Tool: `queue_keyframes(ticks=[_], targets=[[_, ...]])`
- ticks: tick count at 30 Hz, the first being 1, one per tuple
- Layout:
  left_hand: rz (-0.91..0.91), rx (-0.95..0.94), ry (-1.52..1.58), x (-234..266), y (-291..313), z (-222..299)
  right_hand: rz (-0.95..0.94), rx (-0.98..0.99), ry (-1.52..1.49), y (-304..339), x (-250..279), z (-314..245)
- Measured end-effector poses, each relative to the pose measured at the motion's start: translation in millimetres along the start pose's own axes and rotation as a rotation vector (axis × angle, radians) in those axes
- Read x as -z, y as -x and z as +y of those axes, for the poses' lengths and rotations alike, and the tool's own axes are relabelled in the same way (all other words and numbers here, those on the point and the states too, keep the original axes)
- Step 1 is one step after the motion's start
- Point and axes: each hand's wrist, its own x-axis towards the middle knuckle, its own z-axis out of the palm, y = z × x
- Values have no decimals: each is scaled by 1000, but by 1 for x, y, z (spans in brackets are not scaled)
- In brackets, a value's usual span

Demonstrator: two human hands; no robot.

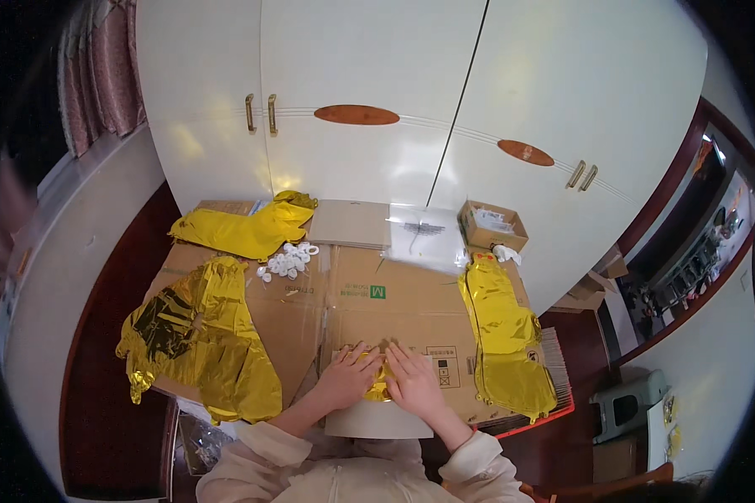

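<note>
My left hand (354, 375) and my right hand (413, 382) lie side by side at the near edge of the cardboard-covered work surface (403, 318). Their fingers are stretched out and pressed flat on a small piece of shiny gold foil (380, 389). Most of that foil is hidden under the hands, and only a strip shows between them. Beneath it is a white sheet or card (377, 423), whose near end hangs toward my lap. Neither hand grips anything.
Large crumpled gold foil pieces lie at the left (218, 335), back left (247, 230) and right (507, 339). A pile of white rings (288, 261) sits near the back. Behind are a clear plastic bag (428, 237), a small open box (493, 225) and white cabinets (352, 59).
</note>
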Motion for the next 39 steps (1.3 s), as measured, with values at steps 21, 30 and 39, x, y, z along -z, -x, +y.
queue_keyframes(ticks=[21,30,39], targets=[[-92,124,-9,10,19,-4,-229,-80,103,27,-23,15],[-159,258,-104,26,38,-2,-298,-97,180,30,-17,18],[91,-181,134,8,-34,-1,-260,-80,215,30,-17,17]])
